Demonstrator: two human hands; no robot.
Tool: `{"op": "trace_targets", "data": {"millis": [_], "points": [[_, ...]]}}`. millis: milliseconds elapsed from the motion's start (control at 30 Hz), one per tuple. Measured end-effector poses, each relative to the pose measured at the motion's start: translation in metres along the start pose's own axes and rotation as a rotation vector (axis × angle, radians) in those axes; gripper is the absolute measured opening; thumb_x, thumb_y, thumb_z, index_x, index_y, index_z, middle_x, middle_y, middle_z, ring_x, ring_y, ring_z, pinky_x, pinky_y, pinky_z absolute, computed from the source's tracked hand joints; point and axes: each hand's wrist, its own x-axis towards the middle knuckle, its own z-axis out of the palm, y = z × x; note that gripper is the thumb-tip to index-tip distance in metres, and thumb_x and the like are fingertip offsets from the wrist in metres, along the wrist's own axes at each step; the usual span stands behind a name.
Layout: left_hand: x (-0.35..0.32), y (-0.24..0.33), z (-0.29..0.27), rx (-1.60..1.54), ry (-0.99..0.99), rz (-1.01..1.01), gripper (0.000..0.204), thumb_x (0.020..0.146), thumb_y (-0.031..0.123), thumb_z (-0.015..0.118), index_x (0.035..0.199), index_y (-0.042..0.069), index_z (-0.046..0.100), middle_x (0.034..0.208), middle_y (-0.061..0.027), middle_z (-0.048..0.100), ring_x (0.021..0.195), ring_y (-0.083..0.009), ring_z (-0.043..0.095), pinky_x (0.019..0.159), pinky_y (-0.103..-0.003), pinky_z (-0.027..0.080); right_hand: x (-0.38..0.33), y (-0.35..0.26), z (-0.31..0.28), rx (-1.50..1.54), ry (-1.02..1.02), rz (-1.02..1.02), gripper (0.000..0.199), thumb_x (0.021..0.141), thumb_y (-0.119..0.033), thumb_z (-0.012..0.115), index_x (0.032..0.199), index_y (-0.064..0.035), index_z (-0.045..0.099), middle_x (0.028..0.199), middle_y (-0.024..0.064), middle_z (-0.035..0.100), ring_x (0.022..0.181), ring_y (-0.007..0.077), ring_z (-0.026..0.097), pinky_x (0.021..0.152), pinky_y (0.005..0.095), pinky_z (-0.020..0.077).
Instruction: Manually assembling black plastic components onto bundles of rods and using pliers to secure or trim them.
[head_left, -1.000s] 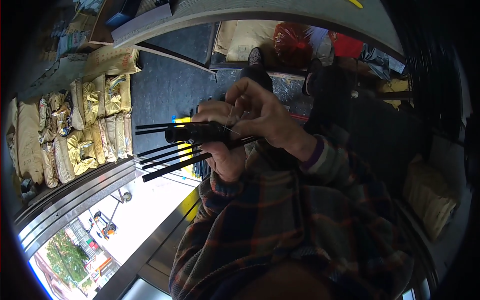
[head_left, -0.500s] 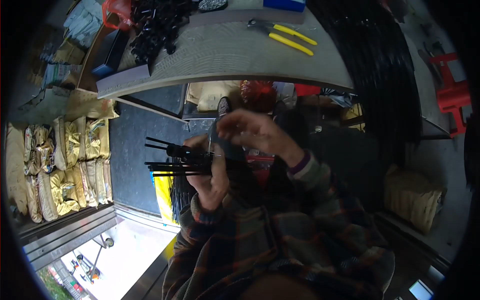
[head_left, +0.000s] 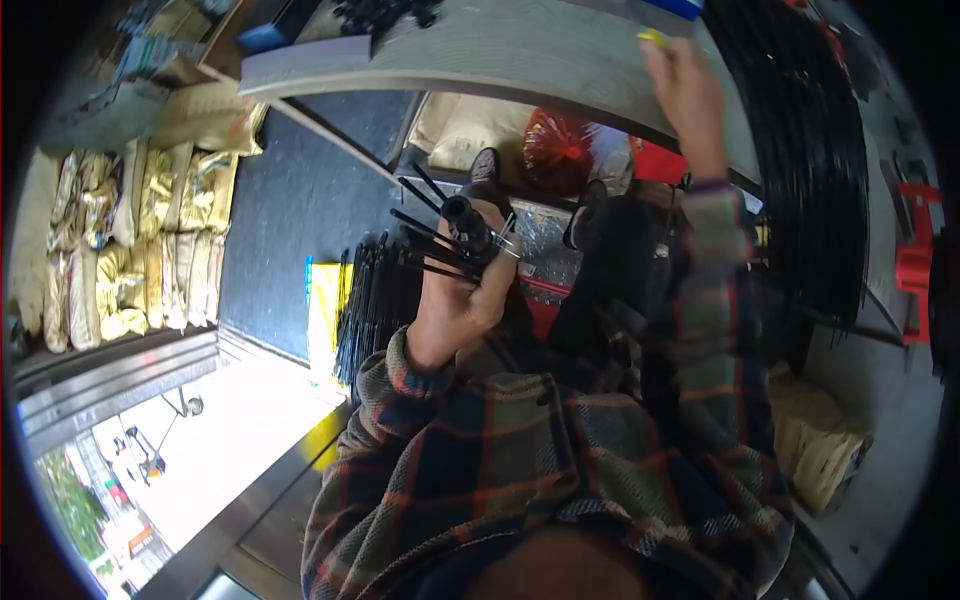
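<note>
Black rod bundle (head_left: 420, 227), gathered about a short thick tube (head_left: 468, 232), was in the person's left hand (head_left: 455, 300), out in front of the body and short of the bench's near edge. Largest of all was the grey workbench (head_left: 560, 50), arching across the top of the view. Over its right part hung a broad mass of long black strands (head_left: 810, 170), glossy and tightly packed. Wrapped packages (head_left: 140, 240) in brown and gold lay in rows to the left, beyond a strip of dark floor (head_left: 300, 170). Under the bench sat a pale sack (head_left: 475, 130) and, to its right, a shiny red bag (head_left: 557, 150). Nearer the left forearm, a cluster of thin black rods (head_left: 372, 310) stood just beside a yellow sheet (head_left: 325, 300).

Smaller still were the hands. The left one's fingers were clamped around the tube and rods, thumb along the near side. The right hand (head_left: 690, 105) was stretched far forward over the bench, blurred, its fingertips at a small yellow object (head_left: 652, 37) — whether they had closed on it, I cannot tell. Finest of all was a thin bright wire (head_left: 508, 238) — beside the tube, near the left thumb.
</note>
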Motion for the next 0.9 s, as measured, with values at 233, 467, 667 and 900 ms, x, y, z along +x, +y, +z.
{"op": "trace_targets", "data": {"millis": [233,467,667,900], "points": [[-0.005,-0.006,-0.020,0.007,-0.160,0.121,0.018,0.076,-0.007,0.051,0.088,0.002,0.041,0.082,-0.0099,0.047,0.070,-0.0148,0.048,0.064,-0.026,0.039,-0.099,-0.093,-0.089,0.171,-0.259,-0.373,0.018,0.080,-0.016,0.061,0.097,-0.0109,0.061,0.106,0.0076,0.050,0.098,0.0167,0.051,0.086,0.0369,0.0397],[0.002,-0.007,-0.004,0.013,-0.251,0.224,0.021,0.073,-0.008,0.051,0.089,0.001,0.041,0.082,-0.0111,0.046,0.073,-0.0187,0.047,0.068,-0.029,0.038,-0.093,-0.086,-0.101,-0.581,0.316,-0.780,0.032,0.079,-0.028,0.063,0.110,-0.0297,0.056,0.116,-0.0119,0.042,0.113,0.0062,0.042,0.104,0.0446,0.0219],[-0.009,-0.007,-0.004,0.032,-0.139,0.133,0.024,0.072,-0.009,0.051,0.092,0.000,0.040,0.084,-0.0123,0.047,0.075,-0.0182,0.047,0.069,-0.028,0.038,-0.115,-0.099,-0.087,-0.486,0.262,-0.700,0.020,0.075,-0.020,0.069,0.092,-0.0150,0.060,0.109,-0.0009,0.046,0.108,0.0150,0.047,0.104,0.0461,0.0174],[-0.020,-0.003,-0.001,-0.031,-0.086,0.027,0.021,0.071,-0.008,0.050,0.089,0.000,0.043,0.083,-0.0116,0.048,0.074,-0.0191,0.048,0.068,-0.028,0.038,-0.170,-0.111,-0.067,-0.416,0.164,-0.370,0.013,0.076,-0.006,0.065,0.088,-0.0072,0.060,0.106,0.0065,0.047,0.102,0.0213,0.049,0.097,0.0448,0.0270]]}}
